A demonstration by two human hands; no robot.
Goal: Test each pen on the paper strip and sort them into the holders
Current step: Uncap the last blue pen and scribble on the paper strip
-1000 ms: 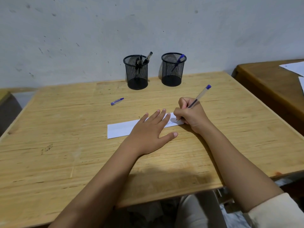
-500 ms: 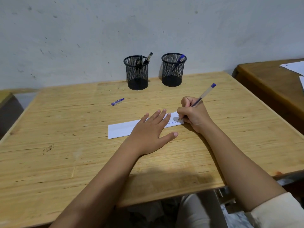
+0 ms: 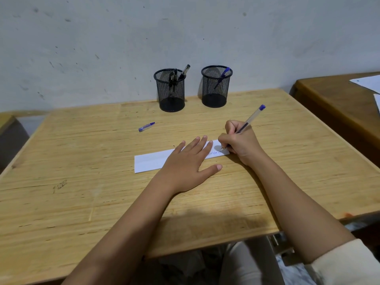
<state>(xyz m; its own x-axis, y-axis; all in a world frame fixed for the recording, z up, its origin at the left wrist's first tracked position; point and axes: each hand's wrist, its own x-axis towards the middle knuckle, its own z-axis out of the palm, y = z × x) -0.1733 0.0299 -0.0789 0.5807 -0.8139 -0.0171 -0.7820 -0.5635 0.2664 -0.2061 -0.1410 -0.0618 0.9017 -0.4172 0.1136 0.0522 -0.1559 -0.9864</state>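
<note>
A white paper strip lies across the middle of the wooden desk. My left hand presses flat on it with fingers spread. My right hand grips a clear pen with a blue end, its tip on the strip's right end beside blue scribbles. A blue pen cap lies loose on the desk to the left. Two black mesh holders stand at the back: the left holder has dark pens, the right holder has one blue pen.
A grey wall rises right behind the holders. A second, darker desk with white sheets stands to the right, separated by a narrow gap. Another desk's corner shows at the far left.
My right hand with the pen has shifted slightly right along the strip, adding scribbles, and the pen's upper end has tilted further right. The left hand stays flat on the paper.
</note>
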